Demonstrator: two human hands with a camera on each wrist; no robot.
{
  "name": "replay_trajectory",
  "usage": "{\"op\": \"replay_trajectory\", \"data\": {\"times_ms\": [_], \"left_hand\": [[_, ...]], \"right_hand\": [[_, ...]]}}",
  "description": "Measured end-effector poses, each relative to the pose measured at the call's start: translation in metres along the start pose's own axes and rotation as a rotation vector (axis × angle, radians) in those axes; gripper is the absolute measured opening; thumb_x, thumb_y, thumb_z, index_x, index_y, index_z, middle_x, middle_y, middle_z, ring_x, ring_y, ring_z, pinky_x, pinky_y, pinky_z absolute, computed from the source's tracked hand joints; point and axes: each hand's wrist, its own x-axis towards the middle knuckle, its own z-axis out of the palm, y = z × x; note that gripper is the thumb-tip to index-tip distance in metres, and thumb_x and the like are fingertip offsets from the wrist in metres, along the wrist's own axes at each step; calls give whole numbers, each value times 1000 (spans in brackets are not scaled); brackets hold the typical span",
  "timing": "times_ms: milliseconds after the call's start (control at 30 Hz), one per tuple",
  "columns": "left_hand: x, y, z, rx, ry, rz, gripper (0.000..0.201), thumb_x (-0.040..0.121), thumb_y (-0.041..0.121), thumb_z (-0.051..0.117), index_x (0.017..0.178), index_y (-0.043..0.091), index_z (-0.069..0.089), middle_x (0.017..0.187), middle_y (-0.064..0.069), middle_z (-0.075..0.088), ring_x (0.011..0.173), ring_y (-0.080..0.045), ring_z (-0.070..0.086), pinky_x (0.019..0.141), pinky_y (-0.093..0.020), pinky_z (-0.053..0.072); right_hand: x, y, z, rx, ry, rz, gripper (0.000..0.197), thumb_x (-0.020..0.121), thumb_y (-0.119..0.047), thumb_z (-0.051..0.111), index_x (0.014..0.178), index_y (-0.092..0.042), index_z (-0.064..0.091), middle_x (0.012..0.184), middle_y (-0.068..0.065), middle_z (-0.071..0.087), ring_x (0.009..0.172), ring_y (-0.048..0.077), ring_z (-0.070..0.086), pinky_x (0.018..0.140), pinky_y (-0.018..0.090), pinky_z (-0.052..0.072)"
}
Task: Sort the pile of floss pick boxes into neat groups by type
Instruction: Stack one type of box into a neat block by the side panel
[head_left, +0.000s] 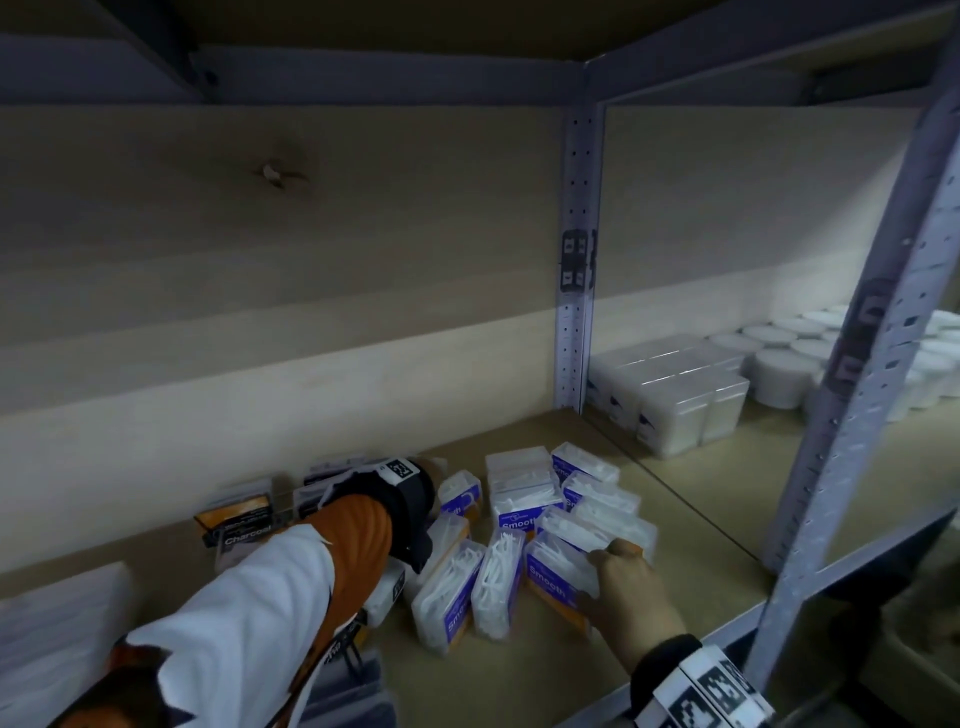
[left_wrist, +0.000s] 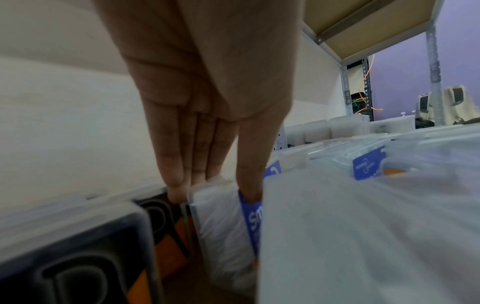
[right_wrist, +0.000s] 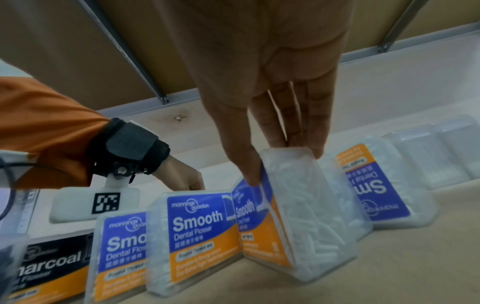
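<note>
Blue-and-orange Smooth floss boxes (head_left: 519, 509) lie in a loose pile on the shelf board (head_left: 519, 670). Black Charcoal boxes (head_left: 244, 530) stand to the left against the back wall. My left hand (left_wrist: 213, 185) reaches between the two kinds and pinches an upright Smooth box (left_wrist: 221, 216) between straight fingers (left_wrist: 176, 183) and thumb. In the head view its wrist strap (head_left: 410, 493) hides it. My right hand (right_wrist: 283, 158) pinches the top of a tilted Smooth box (right_wrist: 298, 216) at the front right of the pile, thumb on the label side. More Smooth boxes (right_wrist: 197, 232) stand beside it.
A perforated metal upright (head_left: 574, 312) ends this bay at the back right. Beyond it sit clear lidded containers (head_left: 670, 395) and round white tubs (head_left: 779, 364). A slanted front post (head_left: 857, 415) stands on my right. A pale flat pack (head_left: 57, 623) lies at the front left.
</note>
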Motion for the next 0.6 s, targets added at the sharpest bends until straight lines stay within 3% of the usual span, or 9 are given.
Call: {"op": "replay_trajectory", "data": {"times_ms": [67,133,233,433,500,600], "left_hand": [[-7,2,-6,140,-29,58,70,81,39,68,141,15,42,143,-2,45,132,-20,45,102,-23,40],[-10,1,-8,308,-54,141,91,73,49,71,146,15,31,149,-5,39,135,-19,41,109,-26,34],[-4,4,-11,249,19,132,109,63,45,79,148,8,23,147,-8,42,130,-21,48,105,-26,39],[11,8,-12,228,-8,107,106,53,39,85,141,10,34,138,-7,51,122,-21,55,101,-28,44],[16,8,-10,208,-5,85,98,53,39,85,136,10,41,135,-7,53,118,-21,58,94,-26,46],[23,7,-7,167,-28,59,70,66,39,81,126,13,55,125,-3,61,110,-18,63,83,-21,46]], "right_hand": [[-1,0,0,-3,2,-3,44,93,-30,53,133,-13,47,137,5,42,127,19,45,101,25,40],[-1,0,0,-4,0,-6,42,94,-28,53,133,-13,47,137,5,41,127,19,45,101,26,40],[-3,0,-1,-2,-5,-9,41,94,-25,52,132,-12,47,137,6,39,127,19,45,102,27,40],[-5,0,-1,-2,-1,-16,43,95,-24,50,135,-11,44,137,6,38,128,20,43,104,28,39],[-6,0,-2,-9,0,-25,41,95,-23,49,134,-11,44,136,6,38,128,20,43,103,28,40],[-6,-1,-2,-36,-2,-43,39,96,-24,47,132,-9,45,137,5,39,130,21,40,104,29,40]]}}
